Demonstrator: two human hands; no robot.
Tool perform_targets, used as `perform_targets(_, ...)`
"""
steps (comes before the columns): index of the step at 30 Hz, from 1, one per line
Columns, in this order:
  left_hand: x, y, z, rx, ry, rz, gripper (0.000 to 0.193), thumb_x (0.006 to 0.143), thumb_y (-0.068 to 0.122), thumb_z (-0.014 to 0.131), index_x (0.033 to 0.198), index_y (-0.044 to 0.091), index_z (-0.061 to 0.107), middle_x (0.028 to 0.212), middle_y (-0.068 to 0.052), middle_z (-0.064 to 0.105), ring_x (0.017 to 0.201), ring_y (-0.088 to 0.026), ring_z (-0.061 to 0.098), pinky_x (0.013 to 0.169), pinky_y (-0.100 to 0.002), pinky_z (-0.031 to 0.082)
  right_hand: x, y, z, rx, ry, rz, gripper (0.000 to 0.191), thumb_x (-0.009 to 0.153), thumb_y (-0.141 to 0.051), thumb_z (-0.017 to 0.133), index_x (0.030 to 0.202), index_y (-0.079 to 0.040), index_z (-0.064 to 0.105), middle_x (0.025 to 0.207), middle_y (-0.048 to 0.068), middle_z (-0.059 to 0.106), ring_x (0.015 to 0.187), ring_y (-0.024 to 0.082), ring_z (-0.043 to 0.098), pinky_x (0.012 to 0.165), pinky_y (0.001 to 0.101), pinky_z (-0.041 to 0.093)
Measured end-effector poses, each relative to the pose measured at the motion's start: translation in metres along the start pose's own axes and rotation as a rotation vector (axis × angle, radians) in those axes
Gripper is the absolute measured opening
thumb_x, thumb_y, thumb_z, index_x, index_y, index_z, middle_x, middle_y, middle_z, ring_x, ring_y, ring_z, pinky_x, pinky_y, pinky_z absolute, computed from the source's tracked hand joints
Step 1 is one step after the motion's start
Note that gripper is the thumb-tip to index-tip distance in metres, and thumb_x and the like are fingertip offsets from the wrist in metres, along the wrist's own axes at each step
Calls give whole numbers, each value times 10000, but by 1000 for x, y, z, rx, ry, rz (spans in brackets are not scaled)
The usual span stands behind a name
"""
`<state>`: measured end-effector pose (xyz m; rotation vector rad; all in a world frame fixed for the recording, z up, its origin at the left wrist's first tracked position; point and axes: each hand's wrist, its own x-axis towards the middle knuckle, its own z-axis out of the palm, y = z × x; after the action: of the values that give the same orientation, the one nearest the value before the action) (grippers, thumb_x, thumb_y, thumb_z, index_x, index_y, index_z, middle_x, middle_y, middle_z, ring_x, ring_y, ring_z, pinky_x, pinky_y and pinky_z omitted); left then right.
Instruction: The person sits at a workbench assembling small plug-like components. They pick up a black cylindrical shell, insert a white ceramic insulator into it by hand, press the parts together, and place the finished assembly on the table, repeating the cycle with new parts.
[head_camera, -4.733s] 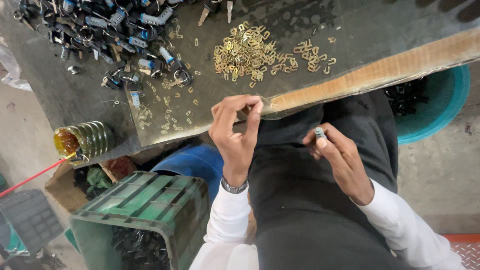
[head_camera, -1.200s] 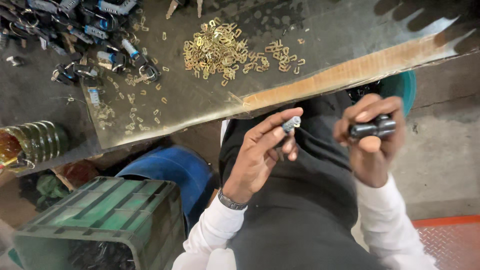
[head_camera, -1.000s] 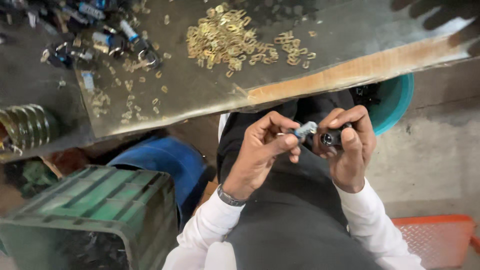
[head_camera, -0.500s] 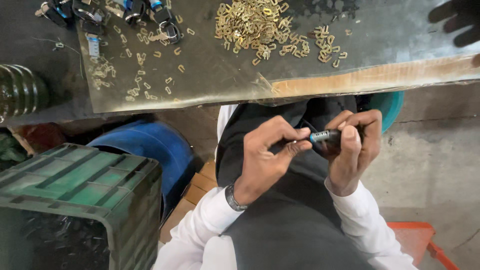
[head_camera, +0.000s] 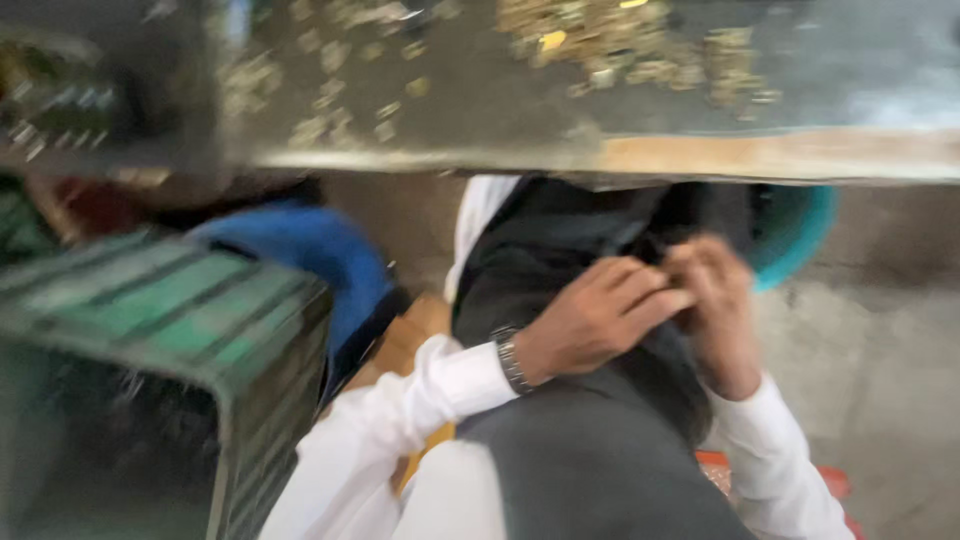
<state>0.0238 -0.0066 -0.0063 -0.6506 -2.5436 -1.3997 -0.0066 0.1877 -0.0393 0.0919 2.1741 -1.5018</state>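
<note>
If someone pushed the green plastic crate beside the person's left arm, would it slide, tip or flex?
The green crate looks like rigid slatted plastic, so it would probably hold its shape rather than flex. It is broad and boxy, so tipping seems unlikely; it would more likely slide. Dark contents show through its side, blurred, so it may be heavier than an empty crate. The left hand is not touching it.

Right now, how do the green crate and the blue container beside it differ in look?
The green crate is boxy, with a slatted top and flat sides; the blue container is rounded and smooth. The crate stands nearer the camera and partly hides the container behind it. Both sit below the table edge.
</note>
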Motion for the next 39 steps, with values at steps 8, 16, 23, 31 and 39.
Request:
perform_targets(8,-31,-1,25,-181,46,-192,428,902,210,685,1283,124,512,1252,-82,543,1069,-277,635,939,-443,514,-6,95,-63,-208,483,-296,126,1088,-146,488,1073,-30,534,932,89,544,766,197,513,638,339,396)
perform_targets(16,-55,-19,70,-178,-127,70,399,930,235,626,1305,194,495,1304,-48,559,1078,-242,673,843,-422,511,35,58,-1,-139,474,-194,149,1131,-163,483,1186,-26,497,938,91,561,751,184,531,634,325,413)
perform_targets(23,-56,-15,62,-199,-152,46,372,879,215,601,1242,176,531,1274,-43,587,1079,-227,677,864,-423,509,14,84,-68,-46,455,-161,195,1169,-179,477,1285,-22,464,943,92,575,738,172,546,630,312,428)
perform_targets(31,-37,-14,41,-189,-421,-1,180,914,237,653,1067,163,592,1083,-44,602,1008,-235,665,845,-429,486,19,86,-85,265,516,-19,236,1206,-173,558,1377,-38,468,961,84,646,720,137,568,645,322,465)
perform_targets(39,-4,-6,20,-267,-411,-34,109,954,149,679,1043,108,631,987,-48,594,880,-241,638,818,-373,477,6,75,-102,31,679,-28,191,1172,-184,599,1107,-17,534,904,78,637,673,123,577,575,266,491)
